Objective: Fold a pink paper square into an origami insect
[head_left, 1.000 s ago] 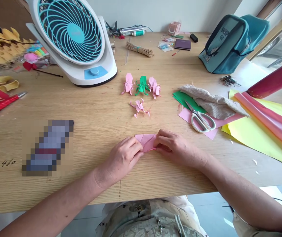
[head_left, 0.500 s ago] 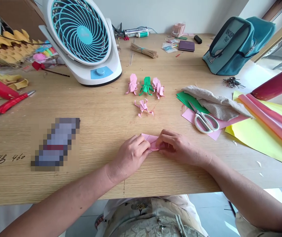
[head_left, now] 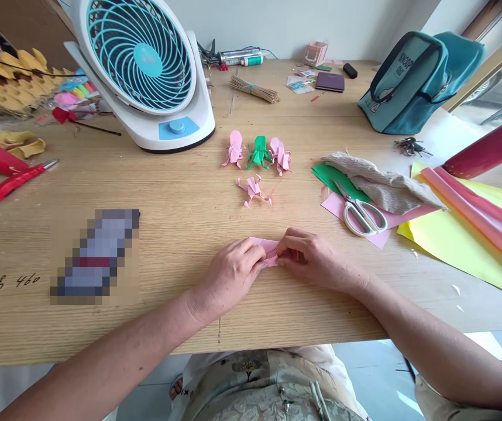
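Observation:
A small folded piece of pink paper [head_left: 270, 247] lies on the wooden table between my two hands. My left hand [head_left: 236, 266] presses on its left part with closed fingers. The fingertips of my right hand [head_left: 306, 257] pinch its right side, and both hands cover much of it. Beyond it stands a pink origami figure [head_left: 254, 187] with thin bent legs. Farther back, a green origami figure [head_left: 260, 151] sits between a left pink figure [head_left: 234, 147] and a right pink figure [head_left: 279, 154].
White-handled scissors [head_left: 363, 217] lie on pink and green sheets beside a grey cloth [head_left: 378, 182]. Yellow paper [head_left: 444, 240] is at the right. A fan [head_left: 145, 70] and a teal bag [head_left: 413, 82] stand farther back. A blurred-out phone-like shape [head_left: 102, 251] lies at left.
My right hand has shifted very slightly left along the pink paper. The whole view has drifted a little; both hands keep their hold.

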A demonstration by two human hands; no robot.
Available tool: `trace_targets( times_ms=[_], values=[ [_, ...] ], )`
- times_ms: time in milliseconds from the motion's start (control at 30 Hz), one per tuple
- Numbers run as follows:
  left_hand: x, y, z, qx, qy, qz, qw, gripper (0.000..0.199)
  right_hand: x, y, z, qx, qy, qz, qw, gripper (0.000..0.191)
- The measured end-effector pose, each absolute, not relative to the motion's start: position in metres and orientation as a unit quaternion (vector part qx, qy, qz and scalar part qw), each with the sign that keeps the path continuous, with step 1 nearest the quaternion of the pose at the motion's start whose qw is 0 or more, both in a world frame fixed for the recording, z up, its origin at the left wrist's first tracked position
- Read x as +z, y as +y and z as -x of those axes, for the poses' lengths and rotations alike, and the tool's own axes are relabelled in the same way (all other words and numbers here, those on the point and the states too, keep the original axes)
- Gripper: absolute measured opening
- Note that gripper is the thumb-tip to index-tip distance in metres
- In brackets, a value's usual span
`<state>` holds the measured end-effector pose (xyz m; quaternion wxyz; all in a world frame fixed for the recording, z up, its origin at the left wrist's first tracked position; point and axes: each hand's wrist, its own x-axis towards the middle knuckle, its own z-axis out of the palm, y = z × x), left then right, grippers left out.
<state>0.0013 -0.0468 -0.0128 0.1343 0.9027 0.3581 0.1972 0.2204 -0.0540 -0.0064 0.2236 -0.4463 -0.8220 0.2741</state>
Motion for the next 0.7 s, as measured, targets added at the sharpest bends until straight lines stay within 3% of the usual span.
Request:
trace_targets(
  times_ms=[500,600,700],
  values=[
    [-0.019,-0.047,0.002,0.184,0.322,-0.927,0.057,0.015,-0.004,-0.057,-0.216,0.262,-0.825,0.454,0.212,0.015],
    [-0.017,-0.041,0.007,0.189,0.308,-0.927,0.102,0.02,-0.005,-0.057,-0.215,0.256,-0.83,0.445,0.217,0.018],
    [-0.009,-0.031,0.015,0.196,0.304,-0.907,0.214,0.027,-0.008,-0.057,-0.215,0.249,-0.828,0.446,0.231,0.021]
  ],
)
